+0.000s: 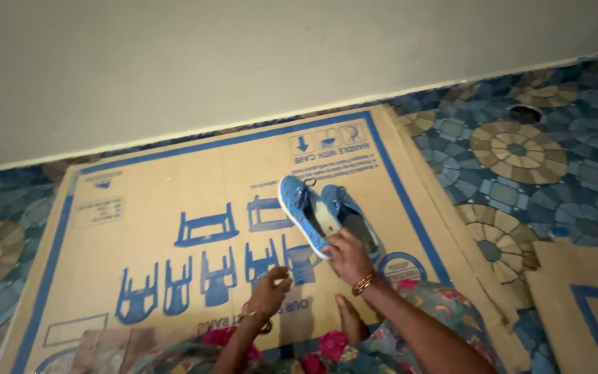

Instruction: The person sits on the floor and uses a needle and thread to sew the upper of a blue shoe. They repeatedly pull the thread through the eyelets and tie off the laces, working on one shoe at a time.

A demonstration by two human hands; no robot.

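Observation:
Two blue slip-on shoes with small red dots lie side by side on a flattened cardboard sheet (174, 187) with blue printing. My right hand (347, 255), with bangles at the wrist, grips the heel ends of the left shoe (300, 213) and the right shoe (351, 216). My left hand (268, 291) hovers just above the cardboard to the left of the shoes, fingers loosely curled and holding nothing. A bare foot (349, 320) shows below the right hand.
The cardboard lies on a blue and tan patterned tile floor (520, 152) against a pale wall (243, 62). Another piece of cardboard (583, 305) lies at the lower right. Colourful floral clothing (437, 298) covers my lap at the bottom.

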